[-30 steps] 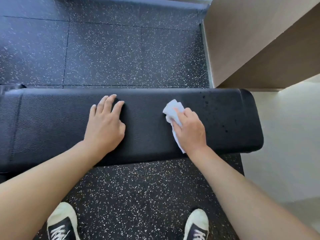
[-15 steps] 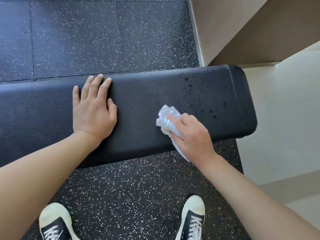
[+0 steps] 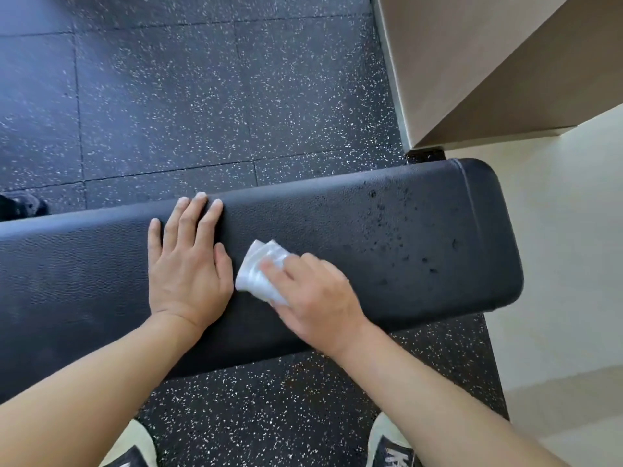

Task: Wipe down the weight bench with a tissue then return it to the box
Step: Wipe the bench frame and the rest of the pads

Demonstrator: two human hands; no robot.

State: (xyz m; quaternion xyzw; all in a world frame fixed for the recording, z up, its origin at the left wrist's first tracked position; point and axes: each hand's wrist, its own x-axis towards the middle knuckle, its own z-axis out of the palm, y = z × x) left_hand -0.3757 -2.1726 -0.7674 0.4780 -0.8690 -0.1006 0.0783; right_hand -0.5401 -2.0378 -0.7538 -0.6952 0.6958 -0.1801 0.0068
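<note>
The right hand [image 3: 313, 294] has its grip closed on a crumpled white tissue [image 3: 259, 274], pressing it to the padded black leather bench [image 3: 404, 244], while just beside it the flat, open left hand [image 3: 188, 264] braces for steadiness.

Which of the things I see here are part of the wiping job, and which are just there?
Part of the job:
weight bench, speckled with dark droplets
tissue, wadded
right hand, holding the tissue to the pad
left hand, flat on the bench

Just there:
rubber floor
shoes
beige wall
</note>
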